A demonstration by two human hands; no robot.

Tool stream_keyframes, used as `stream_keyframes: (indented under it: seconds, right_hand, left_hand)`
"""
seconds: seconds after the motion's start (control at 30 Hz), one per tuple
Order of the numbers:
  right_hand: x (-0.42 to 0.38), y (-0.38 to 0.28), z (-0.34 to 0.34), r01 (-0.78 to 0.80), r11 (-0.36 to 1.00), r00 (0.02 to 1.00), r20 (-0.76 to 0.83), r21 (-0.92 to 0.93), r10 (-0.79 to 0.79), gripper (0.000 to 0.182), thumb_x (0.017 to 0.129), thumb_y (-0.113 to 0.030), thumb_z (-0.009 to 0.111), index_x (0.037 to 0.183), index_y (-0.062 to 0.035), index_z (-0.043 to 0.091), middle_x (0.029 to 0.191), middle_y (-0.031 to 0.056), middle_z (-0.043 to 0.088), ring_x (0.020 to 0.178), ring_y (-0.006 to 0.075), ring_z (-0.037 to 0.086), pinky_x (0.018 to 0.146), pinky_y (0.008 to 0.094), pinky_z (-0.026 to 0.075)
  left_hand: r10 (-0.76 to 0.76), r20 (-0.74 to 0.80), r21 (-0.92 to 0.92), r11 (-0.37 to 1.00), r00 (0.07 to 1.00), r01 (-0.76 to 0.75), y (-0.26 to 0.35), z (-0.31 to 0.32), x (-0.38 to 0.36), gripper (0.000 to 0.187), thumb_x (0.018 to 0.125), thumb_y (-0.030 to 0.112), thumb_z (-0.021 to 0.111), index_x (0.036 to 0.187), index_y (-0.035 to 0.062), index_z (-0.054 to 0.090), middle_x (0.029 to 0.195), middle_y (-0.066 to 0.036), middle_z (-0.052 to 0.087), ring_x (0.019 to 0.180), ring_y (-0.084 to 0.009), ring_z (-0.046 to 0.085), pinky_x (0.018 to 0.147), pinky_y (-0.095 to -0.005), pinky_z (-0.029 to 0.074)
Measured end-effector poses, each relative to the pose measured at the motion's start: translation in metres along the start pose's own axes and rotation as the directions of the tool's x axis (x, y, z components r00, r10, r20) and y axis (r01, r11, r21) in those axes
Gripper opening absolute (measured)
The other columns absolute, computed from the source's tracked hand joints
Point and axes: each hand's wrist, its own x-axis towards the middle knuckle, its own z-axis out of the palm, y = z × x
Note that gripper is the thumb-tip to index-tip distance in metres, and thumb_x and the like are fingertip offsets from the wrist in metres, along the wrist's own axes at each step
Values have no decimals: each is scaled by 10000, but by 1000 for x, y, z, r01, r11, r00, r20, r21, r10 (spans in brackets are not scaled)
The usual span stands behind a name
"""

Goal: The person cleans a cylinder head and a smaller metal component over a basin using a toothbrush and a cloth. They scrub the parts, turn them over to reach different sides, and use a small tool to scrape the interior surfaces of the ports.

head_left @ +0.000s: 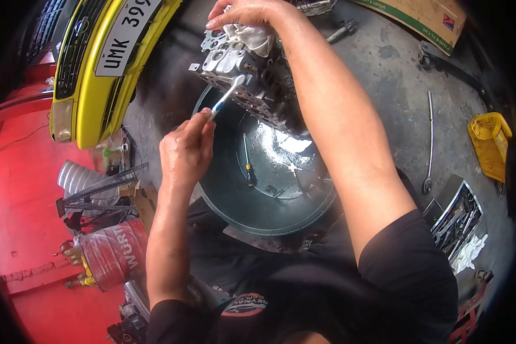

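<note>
My left hand (188, 146) is closed round the handle of a white and blue toothbrush (222, 98). The brush's head touches the side face of a grey metal engine part (226, 64), which looks like a cylinder head. At the top, my right hand (243, 12) grips a white cloth (252, 37) on the upper side of that part. The engine part lies tilted over the back rim of a dark green basin (258, 228). Inside the basin are some shiny liquid and a screwdriver (248, 167) with a yellow and black handle.
A yellow car bumper (92, 97) stands at the upper left. On the right floor lie a long ratchet (430, 137), a yellow plastic piece (490, 146) and a tool tray (458, 221). A cardboard box (424, 20) is at the top right, a red bucket (112, 252) at lower left.
</note>
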Motion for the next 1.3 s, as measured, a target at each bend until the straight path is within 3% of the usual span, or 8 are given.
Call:
stream_keyframes:
  seconds: [0.2, 0.43, 0.7, 0.8, 1.07, 1.13, 1.2, 1.3]
  right_hand:
    - [6, -2, 10, -158, 987, 983, 93, 21, 156, 335, 790, -292, 797, 995, -31, 746, 916, 145, 740, 836, 224, 694, 797, 355, 544]
    - [-14, -13, -12, -63, 998, 996, 59, -17, 64, 286, 786, -255, 783, 972, -40, 758, 951, 134, 742, 878, 203, 690, 836, 343, 533]
    - [-10, -4, -9, -65, 992, 995, 81, 108, 56, 186, 837, -180, 720, 941, -32, 757, 887, 74, 746, 825, 151, 670, 790, 314, 519]
    - [-13, -6, -9, -106, 985, 992, 76, 133, 97, 206, 845, -180, 721, 975, -24, 751, 898, 75, 746, 833, 145, 668, 791, 305, 518]
    - [-7, 13, 1, -129, 974, 991, 55, 187, 121, 311, 877, -278, 736, 1084, -47, 725, 991, 71, 734, 927, 133, 672, 829, 291, 521]
    - [-11, 16, 6, -109, 983, 994, 2, 150, 110, 328, 884, -302, 727, 1081, -39, 723, 986, 72, 734, 906, 132, 671, 827, 297, 522]
    - [-14, 6, 4, -114, 976, 993, 56, 188, 105, 316, 894, -294, 718, 1076, -36, 721, 967, 70, 737, 887, 131, 678, 821, 298, 528]
    - [-7, 12, 4, -139, 968, 990, 47, 210, 131, 281, 887, -248, 727, 1070, -35, 720, 949, 70, 739, 888, 138, 681, 824, 297, 529]
  left_hand:
    - [-338, 380, -393, 784, 861, 481, 12, 20, 25, 186, 890, 153, 653, 1015, 15, 655, 782, -200, 660, 750, -369, 665, 689, -384, 509]
    - [-19, 72, -34, 999, 997, 22, 26, 3, -15, 182, 873, 122, 663, 1055, 120, 669, 758, -155, 665, 660, -341, 670, 568, -434, 516]
    - [-6, 428, -129, 989, 904, 68, 10, 3, -4, 138, 887, 210, 659, 947, 88, 639, 762, -220, 656, 775, -431, 649, 674, -501, 515]
    - [-248, 320, 3, 965, 914, 261, 15, -5, -29, 165, 909, 201, 636, 1049, 115, 622, 777, -193, 670, 748, -397, 662, 646, -474, 525]
    - [125, -21, -41, 991, 992, -125, -44, 41, 21, 143, 893, 96, 599, 1034, 116, 609, 901, -117, 665, 818, -340, 660, 672, -443, 535]
    - [-474, 165, -498, 717, 865, 488, -105, 50, 25, 220, 884, 47, 603, 1089, 105, 658, 959, -146, 703, 806, -314, 677, 686, -371, 535]
    - [-482, 93, -117, 864, 871, 490, -135, 27, 23, 221, 886, 52, 633, 1102, 87, 665, 923, -164, 715, 782, -277, 691, 693, -361, 532]
    - [-418, 35, -317, 857, 908, 407, -123, 50, -3, 193, 911, 158, 659, 1090, 86, 665, 909, -168, 714, 819, -272, 705, 737, -375, 534]
